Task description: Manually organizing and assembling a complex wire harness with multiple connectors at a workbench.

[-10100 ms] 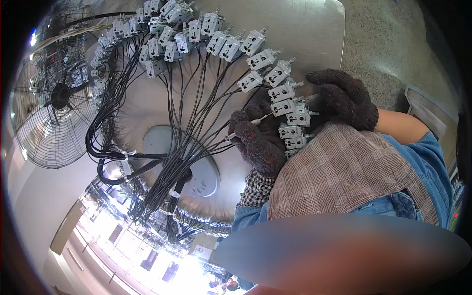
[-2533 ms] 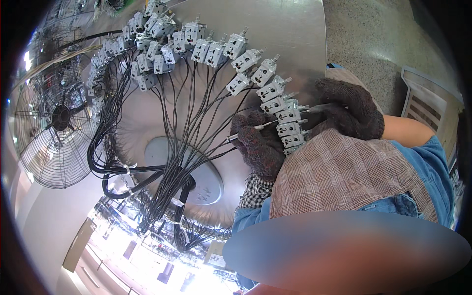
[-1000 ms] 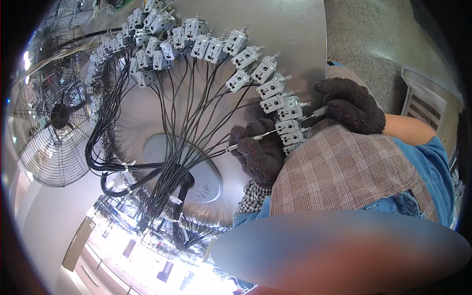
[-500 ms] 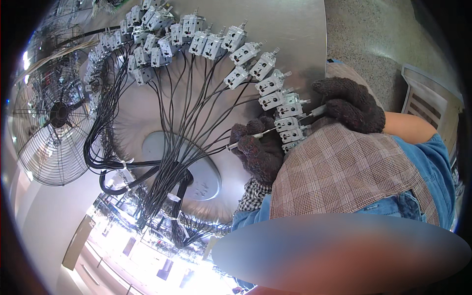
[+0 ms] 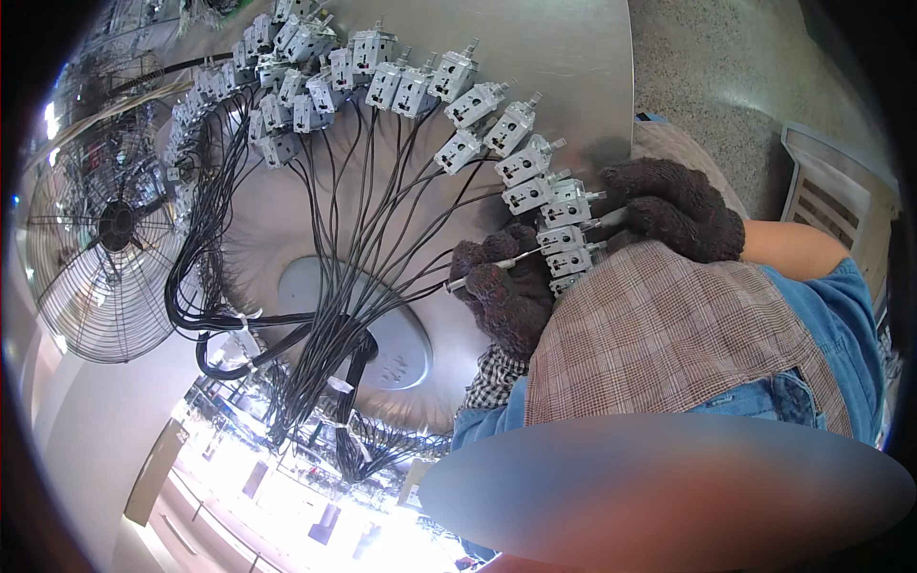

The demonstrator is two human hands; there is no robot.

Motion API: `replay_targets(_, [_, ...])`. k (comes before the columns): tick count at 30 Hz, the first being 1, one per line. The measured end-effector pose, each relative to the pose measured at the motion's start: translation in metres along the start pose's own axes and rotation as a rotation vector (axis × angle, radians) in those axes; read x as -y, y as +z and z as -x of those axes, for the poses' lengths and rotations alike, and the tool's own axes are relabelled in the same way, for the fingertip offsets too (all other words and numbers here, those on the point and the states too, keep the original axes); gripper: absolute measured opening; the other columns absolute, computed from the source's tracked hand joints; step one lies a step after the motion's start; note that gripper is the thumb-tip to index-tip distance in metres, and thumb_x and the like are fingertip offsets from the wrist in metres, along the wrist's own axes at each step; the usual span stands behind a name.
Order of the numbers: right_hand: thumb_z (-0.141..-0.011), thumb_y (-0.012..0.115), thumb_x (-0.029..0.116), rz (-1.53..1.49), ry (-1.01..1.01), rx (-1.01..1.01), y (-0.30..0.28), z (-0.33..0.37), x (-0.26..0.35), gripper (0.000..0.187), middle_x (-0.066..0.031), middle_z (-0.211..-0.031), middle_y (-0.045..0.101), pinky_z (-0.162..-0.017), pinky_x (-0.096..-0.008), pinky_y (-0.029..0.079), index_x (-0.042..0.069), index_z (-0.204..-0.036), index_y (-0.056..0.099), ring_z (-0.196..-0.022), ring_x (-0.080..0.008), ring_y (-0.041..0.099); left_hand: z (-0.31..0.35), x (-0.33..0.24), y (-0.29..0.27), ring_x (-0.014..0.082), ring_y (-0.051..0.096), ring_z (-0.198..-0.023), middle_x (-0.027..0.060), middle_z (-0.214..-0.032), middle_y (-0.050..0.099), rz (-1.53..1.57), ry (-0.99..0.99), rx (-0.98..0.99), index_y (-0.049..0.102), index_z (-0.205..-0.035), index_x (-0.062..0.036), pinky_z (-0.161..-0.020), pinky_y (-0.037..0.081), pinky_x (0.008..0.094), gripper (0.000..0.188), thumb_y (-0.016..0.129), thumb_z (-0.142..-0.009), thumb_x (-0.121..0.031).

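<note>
While flanking grey blocks [image 5: 562, 239] near table's [image 5: 564, 57] right edge | left hand [image 5: 506, 298]: clamped on slim tool [image 5: 504, 264], tip toward blocks | right hand [image 5: 676, 208]: clamped on grey-handled tool [image 5: 611, 219] | risk: could slip off if angled badly, or drag blocks askew if snagging black cables [image 5: 320, 358]

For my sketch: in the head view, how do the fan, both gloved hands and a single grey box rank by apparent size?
1. Fan
2. Left gloved hand and right gloved hand: too alike to rank
3. Single grey box
</note>
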State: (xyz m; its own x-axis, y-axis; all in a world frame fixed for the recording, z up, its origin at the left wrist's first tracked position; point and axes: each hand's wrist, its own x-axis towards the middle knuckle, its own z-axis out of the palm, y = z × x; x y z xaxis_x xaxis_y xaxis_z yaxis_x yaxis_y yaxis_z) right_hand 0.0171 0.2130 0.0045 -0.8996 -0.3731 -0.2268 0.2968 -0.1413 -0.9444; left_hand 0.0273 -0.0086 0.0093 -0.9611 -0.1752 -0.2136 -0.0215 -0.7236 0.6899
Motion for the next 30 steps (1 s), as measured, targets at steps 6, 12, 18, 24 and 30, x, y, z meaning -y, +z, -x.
replay_targets(6, [-0.095,0.049,0.02,0.047,0.07,0.017,0.001,-0.003,0.008,0.039,-0.0137,-0.107,0.063,-0.086,-0.033,0.051,-0.001,-0.128,0.046,-0.098,-0.0224,0.064,-0.006,-0.001,0.005,0.0288,0.059,-0.095,0.0121,-0.1,0.06,-0.034,0.005,0.051,0.048,-0.111,-0.0099,-0.084,0.051,0.0484,0.024,0.053,-0.094,-0.025])
replay_targets(12, [-0.094,0.052,0.02,0.592,-0.39,-0.056,-0.006,0.007,-0.019,0.041,-0.015,-0.112,0.061,-0.085,-0.0346,0.051,0.002,-0.131,0.046,-0.095,-0.0223,0.063,-0.002,-0.001,0.014,0.0281,0.058,-0.095,0.012,-0.098,0.06,-0.044,-0.032,-0.045,0.049,-0.1,-0.009,-0.084,0.05,0.0465,0.019,0.054,-0.093,-0.026])
replay_targets(18, [-0.095,0.048,0.012,0.163,-0.04,-0.087,0.001,0.011,-0.014,0.037,-0.0147,-0.114,0.06,-0.083,-0.0314,0.053,0.0,-0.13,0.045,-0.098,-0.0207,0.063,-0.001,0.001,0.007,0.0281,0.057,-0.103,0.0108,-0.107,0.06,-0.012,-0.016,0.005,0.05,-0.111,-0.0117,-0.09,0.049,0.0479,0.021,0.052,-0.094,-0.025])
replay_targets(24, [-0.095,0.049,0.015,-0.212,0.049,-0.092,0.009,0.009,-0.004,0.037,-0.0151,-0.117,0.059,-0.08,-0.0316,0.054,0.0,-0.129,0.047,-0.096,-0.021,0.064,0.0,0.005,0.002,0.0317,0.061,-0.102,0.0135,-0.109,0.062,-0.011,0.042,-0.018,0.049,-0.124,-0.0119,-0.086,0.053,0.0503,0.031,0.048,-0.095,-0.023])
replay_targets(30, [-0.093,0.054,0.023,0.255,-0.141,-0.032,-0.002,0.006,-0.012,0.041,-0.0134,-0.108,0.063,-0.081,-0.0321,0.053,0.0,-0.127,0.049,-0.093,-0.0203,0.064,-0.005,0.003,0.003,0.0314,0.06,-0.101,0.0133,-0.108,0.062,0.012,0.014,0.004,0.05,-0.123,-0.0117,-0.087,0.052,0.0517,0.03,0.049,-0.095,-0.023])
